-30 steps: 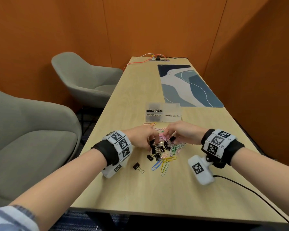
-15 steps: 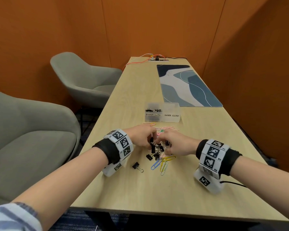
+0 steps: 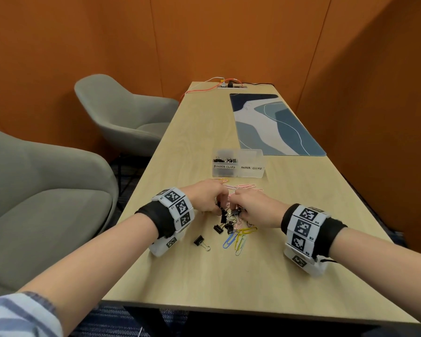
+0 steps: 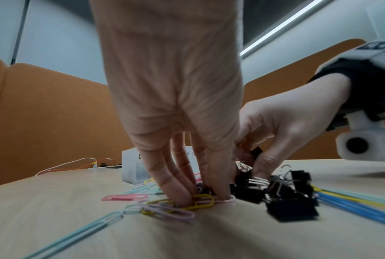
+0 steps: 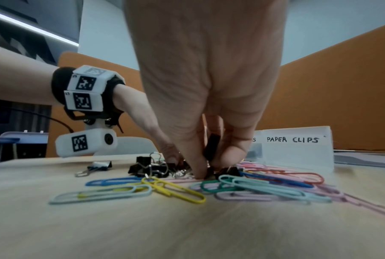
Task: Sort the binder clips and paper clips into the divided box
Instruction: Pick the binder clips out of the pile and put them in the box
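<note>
Both hands are now down in the middle of the heap, closer together than a second ago. The right hand (image 3: 254, 211), which was hovering higher over the coloured paper clips (image 5: 260, 185), has dropped and slid leftward until its fingertips nearly meet those of the left hand (image 3: 206, 199). The left hand has hardly shifted.

From the right wrist view, the right hand pinches a black binder clip (image 5: 211, 146) between thumb and fingers, its thumb tip touching the bench (image 3: 204, 276) among the other clips. The left hand's fingers point straight down into the pile, pressed close together, with fingertips on a yellow paper clip (image 4: 200, 204) and a pink one; whether they have actually pinched anything I cannot tell, as the tips hide it.

The divided box (image 3: 238, 164) stands just beyond the heap. Its left compartment, labelled for binder clips, already holds a few black ones; the paper-clip side looks empty from here.

So the work seems early. Most of the clips are still loose on the bench: black binder clips (image 3: 223, 226) bunched under the hands, one stray binder clip (image 3: 201, 242) nearer the person, and paper clips fanned out on both sides. I would guess the right hand is about to lift its clip toward the left compartment.
</note>
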`<action>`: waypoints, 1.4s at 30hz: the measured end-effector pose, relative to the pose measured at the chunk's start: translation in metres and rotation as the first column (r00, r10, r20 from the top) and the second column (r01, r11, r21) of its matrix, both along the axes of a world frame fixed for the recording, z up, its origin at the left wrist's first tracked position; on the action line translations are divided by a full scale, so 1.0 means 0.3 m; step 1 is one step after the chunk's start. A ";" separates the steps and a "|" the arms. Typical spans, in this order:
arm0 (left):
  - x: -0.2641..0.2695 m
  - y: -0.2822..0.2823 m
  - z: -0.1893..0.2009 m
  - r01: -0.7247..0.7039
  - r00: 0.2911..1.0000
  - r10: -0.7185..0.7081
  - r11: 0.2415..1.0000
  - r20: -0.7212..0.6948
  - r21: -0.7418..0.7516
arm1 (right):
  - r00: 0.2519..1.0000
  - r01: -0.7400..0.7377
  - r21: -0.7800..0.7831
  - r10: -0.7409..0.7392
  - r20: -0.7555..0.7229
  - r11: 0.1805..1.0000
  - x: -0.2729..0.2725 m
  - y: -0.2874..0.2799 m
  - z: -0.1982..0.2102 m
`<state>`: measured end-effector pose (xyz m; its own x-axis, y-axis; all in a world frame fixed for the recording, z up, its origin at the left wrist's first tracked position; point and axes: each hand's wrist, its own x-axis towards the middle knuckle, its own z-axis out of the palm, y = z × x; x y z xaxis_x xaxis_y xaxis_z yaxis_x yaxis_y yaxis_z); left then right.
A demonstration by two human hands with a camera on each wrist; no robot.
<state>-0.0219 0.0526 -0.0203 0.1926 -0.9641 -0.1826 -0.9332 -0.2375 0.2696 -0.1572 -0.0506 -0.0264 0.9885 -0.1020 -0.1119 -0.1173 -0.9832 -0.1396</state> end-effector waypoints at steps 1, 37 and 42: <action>0.002 -0.004 -0.002 0.008 1.000 -0.008 1.000 0.002 0.004 | 1.000 -0.016 -0.018 0.016 -0.003 1.000 -0.002 -0.001 -0.004; 0.241 -0.258 0.105 -0.720 0.594 0.505 0.681 -0.626 -0.134 | 0.748 0.540 0.743 -0.630 -0.208 0.396 0.396 -0.284 0.169; 0.237 -0.242 0.123 -0.727 0.612 0.501 0.661 -0.611 -0.185 | 0.752 0.549 0.702 -0.634 -0.178 0.454 0.436 -0.276 0.171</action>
